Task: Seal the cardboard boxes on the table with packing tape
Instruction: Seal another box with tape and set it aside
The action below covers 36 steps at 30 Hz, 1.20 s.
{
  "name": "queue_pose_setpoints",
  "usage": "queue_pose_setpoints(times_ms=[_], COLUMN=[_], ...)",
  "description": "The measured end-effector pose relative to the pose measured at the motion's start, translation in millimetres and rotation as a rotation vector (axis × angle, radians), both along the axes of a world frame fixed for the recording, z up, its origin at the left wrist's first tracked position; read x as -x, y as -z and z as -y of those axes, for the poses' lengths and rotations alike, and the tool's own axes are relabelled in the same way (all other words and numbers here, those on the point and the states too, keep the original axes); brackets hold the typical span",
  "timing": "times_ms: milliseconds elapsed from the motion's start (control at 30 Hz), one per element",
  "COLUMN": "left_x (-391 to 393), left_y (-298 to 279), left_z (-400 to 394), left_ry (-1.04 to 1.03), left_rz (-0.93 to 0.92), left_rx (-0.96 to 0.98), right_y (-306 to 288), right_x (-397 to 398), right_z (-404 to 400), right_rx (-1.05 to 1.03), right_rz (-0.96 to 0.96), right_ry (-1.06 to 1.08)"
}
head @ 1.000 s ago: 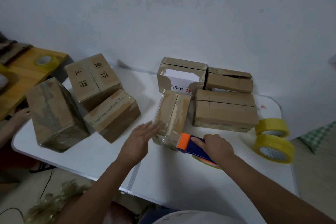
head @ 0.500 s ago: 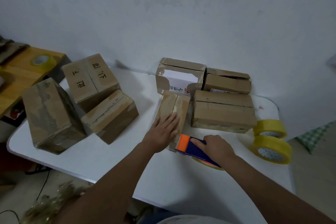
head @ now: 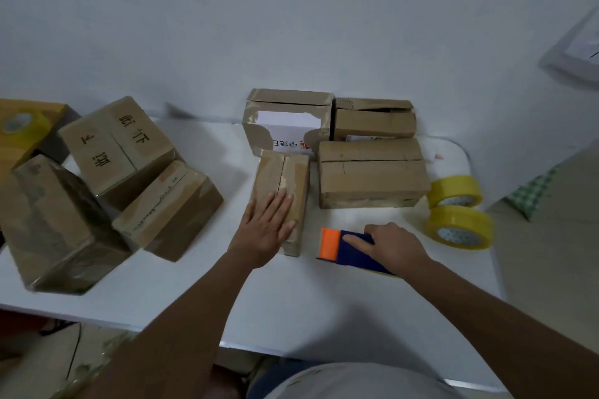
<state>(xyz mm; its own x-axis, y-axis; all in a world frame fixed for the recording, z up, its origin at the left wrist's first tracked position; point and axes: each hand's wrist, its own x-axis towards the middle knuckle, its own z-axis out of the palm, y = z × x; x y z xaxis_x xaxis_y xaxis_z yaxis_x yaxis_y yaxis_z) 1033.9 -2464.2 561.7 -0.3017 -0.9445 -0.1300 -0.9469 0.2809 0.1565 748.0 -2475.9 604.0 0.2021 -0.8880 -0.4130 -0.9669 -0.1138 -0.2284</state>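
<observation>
Head view, and the left hand (head: pixel 269 230) lies flat, fingers straight, pressing the near end of a narrow brown cardboard box (head: pixel 281 186) lying lengthwise at the middle of the white table (head: pixel 291 308). Its centre seam runs away from the person, flaps meeting but showing a dark gap.

Over on the right, the right hand (head: pixel 393 244) grips a blue tape dispenser with an orange front (head: pixel 348 248), forefinger laid along its top. The dispenser sits just beside the box's near right corner, apart from it.

Behind the narrow box stands a torn brown carton with a white label (head: pixel 288 121), and to its right a long flat brown box (head: pixel 369 173). Two yellow tape rolls (head: pixel 458 209) rest by the table's right edge. Three more brown cartons (head: pixel 107 181) crowd the left side.

My read: this box looks light and thin-walled, likely to skid on the smooth tabletop when tape drags across it. Best held just as shown, palm pinning both flaps near the seam, tape starting on the near end face.
</observation>
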Motion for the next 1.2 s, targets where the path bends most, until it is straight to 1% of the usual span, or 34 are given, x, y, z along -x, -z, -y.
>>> queue_pose_setpoints(times_ms=[133,233,300,433,500,633,833,1033,1200], left_x=[3.8,7.4,10.9,18.3,20.2,21.1,24.9,25.8,26.3], left_y=[-4.0,-5.8,-4.3,0.2,1.9,4.8,5.5,10.2,14.5], left_z=[-0.5,-2.7,-6.8,-12.0,-10.5,-9.5,-9.1,-8.5,-8.7], left_ry=[-0.014,-0.118,-0.188,-0.317,-0.338,-0.337,-0.361,-0.37,-0.363], left_rz=[0.029,-0.044,-0.058,-0.053,-0.05,-0.024,-0.043,-0.016,-0.005], left_rx=[-0.002,-0.044,-0.052,-0.045,-0.03,-0.022,-0.001,0.03,0.032], right_y=[-1.9,-4.3,-4.0,-5.0,-5.1,-6.7,-2.4,0.0,-0.3], right_x=[11.3,6.1,6.5,8.1,6.5,-2.6,-26.5,-33.1,-49.5], right_z=[2.3,6.7,8.1,12.9,14.5,14.6,10.6,10.0,12.8], right_rx=[-0.019,-0.018,-0.032,-0.208,-0.233,-0.131,-0.038,-0.011,-0.061], right_rz=[-0.013,-0.009,0.029,0.103,0.096,0.036,-0.043,-0.056,-0.075], right_ry=[-0.004,-0.012,0.014,0.032,0.006,-0.045,-0.043,-0.022,-0.036])
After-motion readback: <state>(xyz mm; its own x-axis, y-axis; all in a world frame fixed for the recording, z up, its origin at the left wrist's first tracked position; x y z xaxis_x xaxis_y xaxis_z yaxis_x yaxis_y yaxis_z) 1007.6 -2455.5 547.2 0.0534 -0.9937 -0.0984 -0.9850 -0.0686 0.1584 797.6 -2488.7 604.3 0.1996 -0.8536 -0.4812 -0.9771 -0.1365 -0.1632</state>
